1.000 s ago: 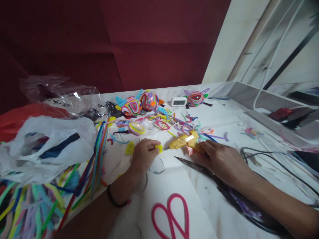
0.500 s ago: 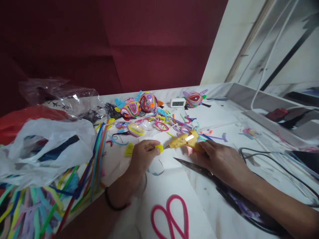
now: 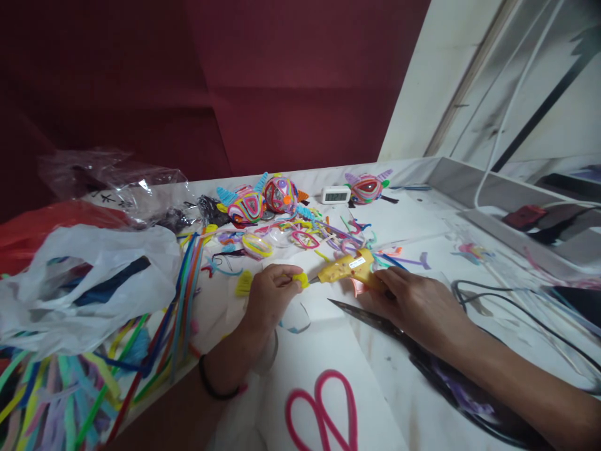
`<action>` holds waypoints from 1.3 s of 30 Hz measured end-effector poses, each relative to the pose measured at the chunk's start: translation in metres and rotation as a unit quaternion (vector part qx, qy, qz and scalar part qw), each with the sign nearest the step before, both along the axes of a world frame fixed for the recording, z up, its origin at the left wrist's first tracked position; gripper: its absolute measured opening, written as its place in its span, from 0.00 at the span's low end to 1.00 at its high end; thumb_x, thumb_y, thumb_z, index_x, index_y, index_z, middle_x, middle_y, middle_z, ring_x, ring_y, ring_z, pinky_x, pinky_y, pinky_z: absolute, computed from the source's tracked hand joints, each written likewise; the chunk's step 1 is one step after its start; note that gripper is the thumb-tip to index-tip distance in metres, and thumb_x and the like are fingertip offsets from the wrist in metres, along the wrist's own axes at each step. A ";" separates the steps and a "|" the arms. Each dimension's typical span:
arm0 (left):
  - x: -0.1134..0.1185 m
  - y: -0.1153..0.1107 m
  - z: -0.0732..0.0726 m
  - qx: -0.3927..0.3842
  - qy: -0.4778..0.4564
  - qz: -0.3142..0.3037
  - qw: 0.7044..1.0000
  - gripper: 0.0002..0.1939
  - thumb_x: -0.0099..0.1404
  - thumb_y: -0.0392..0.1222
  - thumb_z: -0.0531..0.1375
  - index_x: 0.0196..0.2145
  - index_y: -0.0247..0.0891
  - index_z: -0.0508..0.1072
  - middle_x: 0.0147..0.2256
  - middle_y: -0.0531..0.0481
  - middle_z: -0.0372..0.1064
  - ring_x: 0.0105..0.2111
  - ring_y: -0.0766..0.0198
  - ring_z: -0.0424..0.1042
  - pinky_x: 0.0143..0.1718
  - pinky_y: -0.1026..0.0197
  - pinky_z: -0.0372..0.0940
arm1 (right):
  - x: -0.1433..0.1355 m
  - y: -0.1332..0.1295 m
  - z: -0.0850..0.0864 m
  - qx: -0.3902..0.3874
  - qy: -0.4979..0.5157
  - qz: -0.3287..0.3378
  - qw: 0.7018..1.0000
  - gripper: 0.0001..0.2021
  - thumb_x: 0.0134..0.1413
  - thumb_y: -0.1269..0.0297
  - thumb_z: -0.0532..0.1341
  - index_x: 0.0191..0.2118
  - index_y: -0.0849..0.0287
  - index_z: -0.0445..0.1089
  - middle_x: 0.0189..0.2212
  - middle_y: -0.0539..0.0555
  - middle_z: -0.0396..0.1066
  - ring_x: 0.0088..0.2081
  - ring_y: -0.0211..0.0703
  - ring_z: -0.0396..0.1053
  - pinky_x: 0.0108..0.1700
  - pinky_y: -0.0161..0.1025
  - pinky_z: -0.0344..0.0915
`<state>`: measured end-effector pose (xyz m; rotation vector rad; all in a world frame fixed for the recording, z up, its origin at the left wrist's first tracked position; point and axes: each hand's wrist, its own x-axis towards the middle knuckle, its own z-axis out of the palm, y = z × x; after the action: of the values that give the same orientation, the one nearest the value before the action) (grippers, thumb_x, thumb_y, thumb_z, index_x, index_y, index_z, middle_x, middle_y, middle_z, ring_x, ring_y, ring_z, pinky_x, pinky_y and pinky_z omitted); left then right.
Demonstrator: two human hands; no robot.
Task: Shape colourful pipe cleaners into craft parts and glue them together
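My left hand [image 3: 273, 293] pinches a small yellow pipe-cleaner piece [image 3: 302, 280] between thumb and fingertips. Wrapped round the handle of a yellow hot glue gun [image 3: 346, 268] is my right hand [image 3: 407, 297]. The gun's metal nozzle points left and is at the yellow piece; whether it touches I cannot tell. Another yellow pipe-cleaner piece [image 3: 243, 284] lies just left of my left hand. Below my right hand are dark scissors [image 3: 364, 313], partly hidden, with the tip toward the middle. A bent pink pipe cleaner [image 3: 323, 407] lies on white paper [image 3: 291, 357] in front of me.
Colourful fish-like ornaments [image 3: 246, 205] and a small digital clock [image 3: 335, 195] line the back, behind scattered pipe-cleaner scraps [image 3: 305, 238]. At left lie a white plastic bag [image 3: 117, 250] and many loose pipe cleaners [image 3: 70, 388]. Black cables [image 3: 511, 289] run along the right.
Almost nothing differs. Both hands keep their hold, with the glue gun's nozzle still at the yellow piece; the whole view has shifted very slightly.
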<state>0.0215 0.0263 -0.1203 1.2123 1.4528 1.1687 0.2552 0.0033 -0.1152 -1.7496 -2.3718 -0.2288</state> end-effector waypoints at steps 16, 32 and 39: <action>-0.003 0.002 -0.006 0.065 0.083 -0.011 0.994 0.10 0.48 0.30 0.62 0.30 0.38 0.77 0.33 0.49 0.75 0.34 0.62 0.75 0.36 0.64 0.69 | 0.000 0.001 0.001 0.003 0.042 0.014 0.999 0.15 0.58 0.54 0.52 0.30 0.58 0.67 0.25 0.53 0.71 0.23 0.41 0.67 0.25 0.36 0.50; -0.002 0.000 -0.006 0.066 0.076 -0.015 0.995 0.10 0.49 0.30 0.62 0.31 0.38 0.77 0.35 0.48 0.75 0.34 0.63 0.75 0.36 0.64 0.69 | 0.001 0.001 0.000 -0.003 0.015 -0.013 1.000 0.17 0.57 0.49 0.53 0.29 0.58 0.65 0.26 0.53 0.70 0.24 0.43 0.68 0.24 0.36 0.49; -0.004 0.002 -0.008 0.074 0.086 -0.015 0.993 0.10 0.49 0.31 0.62 0.31 0.38 0.77 0.34 0.49 0.75 0.34 0.63 0.75 0.35 0.64 0.69 | 0.000 -0.001 0.001 -0.009 0.028 -0.001 1.000 0.15 0.58 0.53 0.52 0.30 0.58 0.66 0.27 0.54 0.71 0.25 0.43 0.68 0.25 0.36 0.51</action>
<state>0.0178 0.0280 -0.1282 1.4631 1.4891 1.1930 0.2549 0.0022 -0.1137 -1.7431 -2.3395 -0.1556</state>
